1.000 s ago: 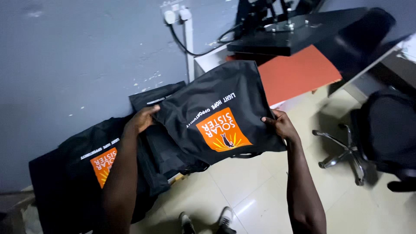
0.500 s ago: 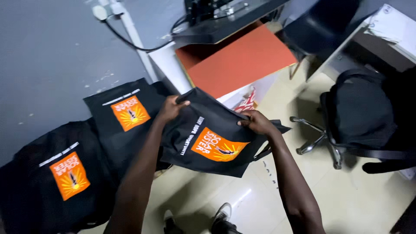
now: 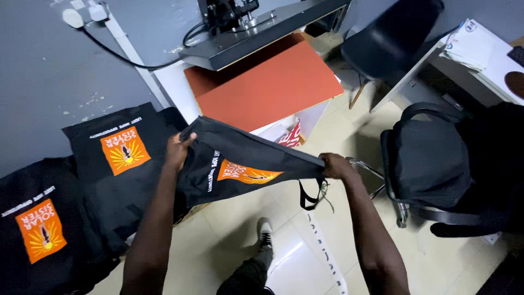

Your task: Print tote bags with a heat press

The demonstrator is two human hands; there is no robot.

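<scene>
Head view, one item in hand: black fabric bag [image 3: 240,169] with an orange printed panel, held stretched in the air between both hands, above the tiled floor [image 3: 305,246] and just in front of the orange press pad [image 3: 267,87].

Left hand [image 3: 177,150]: fingers closed over the bag's upper left edge, thumb on the near face. Right hand [image 3: 335,165]: fingers pinched shut on the opposite narrow end, where the black handle straps [image 3: 311,194] hang loose below the grip.

Position: the bag is tilted almost edge-on, print facing up and toward the wearer; it is clear of the stacked bags.

Handling, as a judgement: the cloth is best kept taut between the two grips and level, with the straps kept from catching on the pad edge or the chair.

Nearby: two finished black bags with orange prints laid flat at left, one [image 3: 117,150] just beside the left hand, another [image 3: 41,229] farther off; heat press plate [image 3: 262,30] raised above the pad; black office chair [image 3: 431,164] at right; shoe [image 3: 265,232] below.
</scene>
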